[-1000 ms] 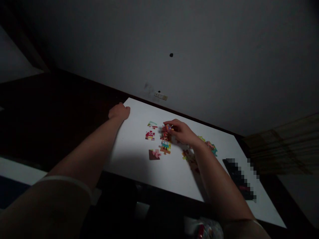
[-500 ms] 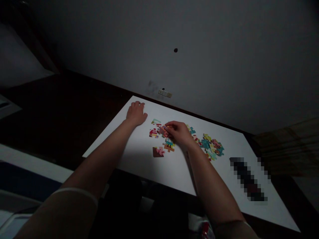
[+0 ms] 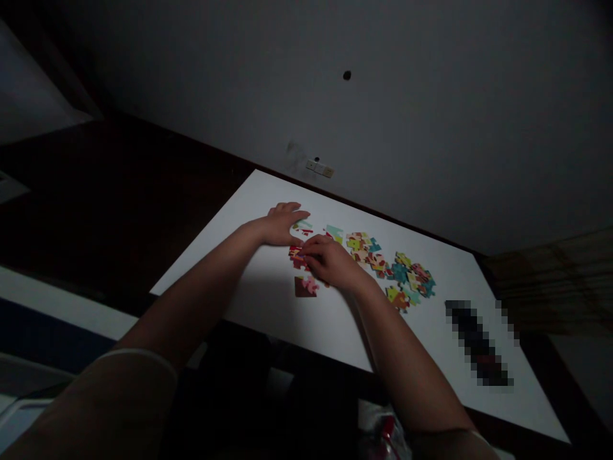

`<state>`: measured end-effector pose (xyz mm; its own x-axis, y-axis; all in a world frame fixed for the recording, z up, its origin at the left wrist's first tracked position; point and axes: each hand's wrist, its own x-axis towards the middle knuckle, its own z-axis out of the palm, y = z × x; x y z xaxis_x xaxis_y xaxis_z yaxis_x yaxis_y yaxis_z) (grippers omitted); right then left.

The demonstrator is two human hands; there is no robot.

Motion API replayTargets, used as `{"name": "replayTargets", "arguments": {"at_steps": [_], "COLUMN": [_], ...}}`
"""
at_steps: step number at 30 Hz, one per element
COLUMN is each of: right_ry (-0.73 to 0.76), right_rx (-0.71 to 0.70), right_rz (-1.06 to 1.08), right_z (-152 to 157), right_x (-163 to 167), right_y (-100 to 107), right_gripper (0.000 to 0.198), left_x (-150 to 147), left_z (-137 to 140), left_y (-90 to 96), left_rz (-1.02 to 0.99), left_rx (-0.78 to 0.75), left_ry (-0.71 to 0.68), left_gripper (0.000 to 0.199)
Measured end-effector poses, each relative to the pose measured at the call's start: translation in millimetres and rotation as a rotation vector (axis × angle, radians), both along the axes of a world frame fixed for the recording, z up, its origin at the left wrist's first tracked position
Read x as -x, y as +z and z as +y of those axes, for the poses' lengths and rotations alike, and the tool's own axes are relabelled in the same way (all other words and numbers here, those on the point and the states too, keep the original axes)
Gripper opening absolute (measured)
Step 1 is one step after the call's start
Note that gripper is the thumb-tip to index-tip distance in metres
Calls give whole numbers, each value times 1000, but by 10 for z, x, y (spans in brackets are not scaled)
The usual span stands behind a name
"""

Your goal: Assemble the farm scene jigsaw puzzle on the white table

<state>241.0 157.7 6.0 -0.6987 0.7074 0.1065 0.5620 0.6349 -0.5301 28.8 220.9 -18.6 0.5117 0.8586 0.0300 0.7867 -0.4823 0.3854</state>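
My right hand pinches a red and yellow jigsaw puzzle piece low over the white table, its fingertips partly covering it. Opposite it, my left hand is open, fingers spread, with the thumb reaching close to that piece. Under the left fingertips lies a pale green, white and red puzzle piece. A brown and pink puzzle piece lies nearer to me. Just beyond my right hand is a light green puzzle piece. Other pieces beneath the right hand are mostly hidden.
To the right are a cluster of puzzle pieces and a heap of several more puzzle pieces. A dark, pixelated object lies on the right part of the white table. A wall rises behind the table's far edge.
My left hand has come right and toward me, from bare table to the pieces. My right hand has shifted slightly left and down, uncovering pieces beyond it. The view has tilted a little.
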Motion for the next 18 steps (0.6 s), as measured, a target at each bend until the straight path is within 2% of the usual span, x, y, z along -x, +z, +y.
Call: {"name": "replayTargets", "arguments": {"at_steps": [9, 18], "right_ry": [-17, -76], "right_rx": [-78, -114], "right_rz": [-30, -46], "right_z": [-33, -61], "right_x": [25, 55], "right_y": [33, 54], "right_gripper": [26, 39], "left_x": [13, 28], "left_z": [21, 49], "left_y": [-20, -29], "left_rz": [15, -3], "left_rx": [-38, -42], "left_ry": [2, 23], "left_gripper": [86, 80]}}
